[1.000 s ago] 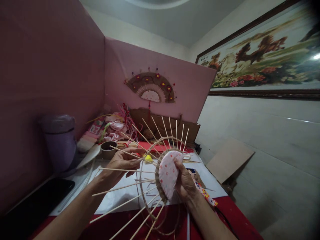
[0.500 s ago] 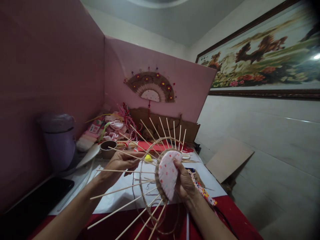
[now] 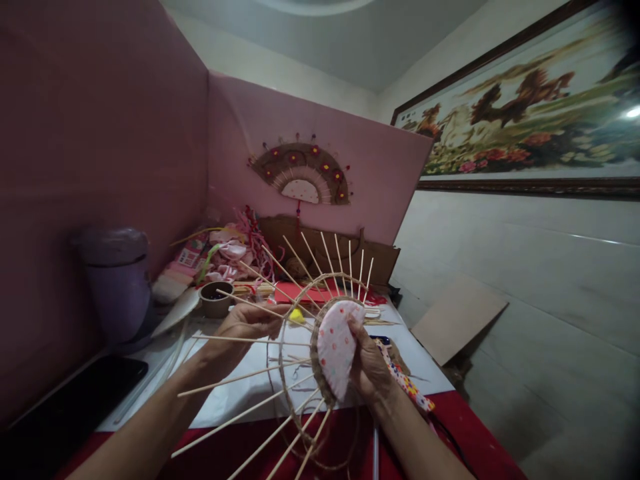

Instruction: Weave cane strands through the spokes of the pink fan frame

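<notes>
My right hand (image 3: 373,363) grips a fan frame by its half-round, pink floral padded base (image 3: 337,347), thumb on the fabric. Thin wooden sticks (image 3: 240,375) spread out from the base's brown braided edge. An arc of brown twine (image 3: 283,360) runs across the sticks partway along. At the upper left of this arc, my left hand (image 3: 253,322) has its fingers closed at the twine beside one stick. A loose strand hangs below those fingers and loops under the frame. The left fingertips are partly hidden behind the frame.
A finished brown fan (image 3: 305,167) hangs on the pink panel. On the table are a small bowl (image 3: 216,300), a purple bin (image 3: 117,287), a black phone (image 3: 80,393), red paper (image 3: 300,291), a yellow lump (image 3: 297,316) and a floral strip (image 3: 413,388).
My left hand has drawn in slightly, its fingers now more curled at the twine. The frame has tilted very slightly; my right hand keeps its hold.
</notes>
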A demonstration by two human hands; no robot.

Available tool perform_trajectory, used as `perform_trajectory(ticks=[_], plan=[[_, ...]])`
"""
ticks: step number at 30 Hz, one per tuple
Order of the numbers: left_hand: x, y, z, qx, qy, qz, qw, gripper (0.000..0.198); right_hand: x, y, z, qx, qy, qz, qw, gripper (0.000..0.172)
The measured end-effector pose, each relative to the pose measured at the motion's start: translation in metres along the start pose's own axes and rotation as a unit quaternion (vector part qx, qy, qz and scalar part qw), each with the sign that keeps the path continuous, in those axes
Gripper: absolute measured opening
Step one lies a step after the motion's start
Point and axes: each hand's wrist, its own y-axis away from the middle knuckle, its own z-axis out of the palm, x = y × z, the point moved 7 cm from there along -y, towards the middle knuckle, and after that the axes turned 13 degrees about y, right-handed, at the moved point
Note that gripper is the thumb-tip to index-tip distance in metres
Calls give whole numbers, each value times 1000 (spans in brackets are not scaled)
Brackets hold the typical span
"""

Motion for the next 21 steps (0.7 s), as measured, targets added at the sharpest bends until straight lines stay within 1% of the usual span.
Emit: perform_trajectory(ticks=[3, 8, 10, 14, 16, 21], plan=[[-4, 0, 3, 14, 21, -12, 1000, 20, -1, 0, 3, -6, -2, -2, 1000, 25], [-4, 1, 8, 34, 31, -34, 998, 10, -2, -2, 1, 6, -9, -18, 1000, 28], [-1, 2, 10, 39, 30, -34, 998, 13, 0, -3, 0, 6, -8, -16, 1000, 28], [0, 3, 11, 58, 37, -40, 997, 14, 1, -3, -2, 14, -11, -5, 1000, 27], [-1, 3, 9, 60, 45, -46, 996, 16, 1, -2, -2, 16, -11, -6, 1000, 26], [-10, 0, -1, 44, 61, -63, 995, 22, 0, -2, -1, 17, -15, -13, 1000, 25]])
